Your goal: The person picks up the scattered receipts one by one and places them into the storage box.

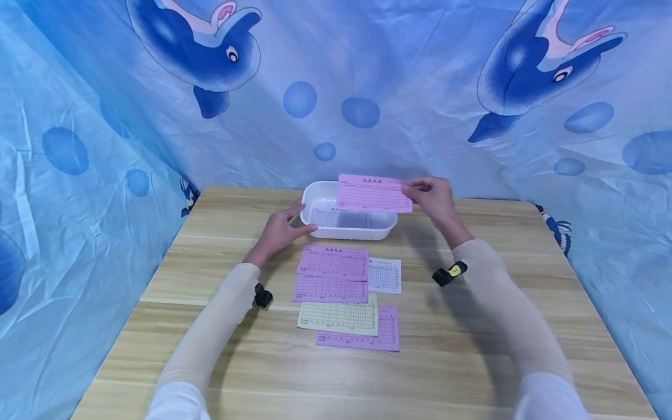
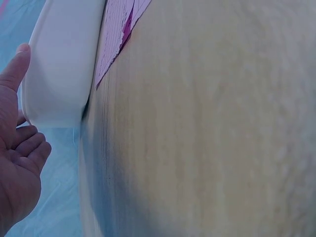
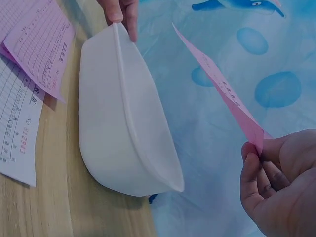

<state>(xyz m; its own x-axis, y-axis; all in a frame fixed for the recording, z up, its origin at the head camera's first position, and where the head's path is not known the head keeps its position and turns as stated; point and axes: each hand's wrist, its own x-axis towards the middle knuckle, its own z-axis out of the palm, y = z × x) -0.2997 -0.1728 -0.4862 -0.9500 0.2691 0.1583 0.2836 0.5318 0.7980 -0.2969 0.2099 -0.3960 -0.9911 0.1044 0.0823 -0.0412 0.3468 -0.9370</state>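
Note:
A white plastic tub (image 1: 349, 233) stands near the table's far edge, with a white printed slip (image 1: 328, 218) lying inside. My left hand (image 1: 278, 233) holds the tub's left end, thumb at the front rim and fingers round the side. The right hand (image 1: 433, 198) pinches a pink printed slip (image 1: 374, 193) by its right end, between thumb and fingers, above the tub. In the right wrist view this pink slip (image 3: 222, 91) is seen nearly edge-on, raised over the tub (image 3: 106, 113).
In front of the tub lie overlapping slips: pink ones (image 1: 336, 262), a pale green one (image 1: 336, 315), a white one (image 1: 385, 276) and another pink one (image 1: 362, 341). The wooden table (image 1: 184, 326) backs onto a blue dolphin-print cloth (image 1: 409, 116).

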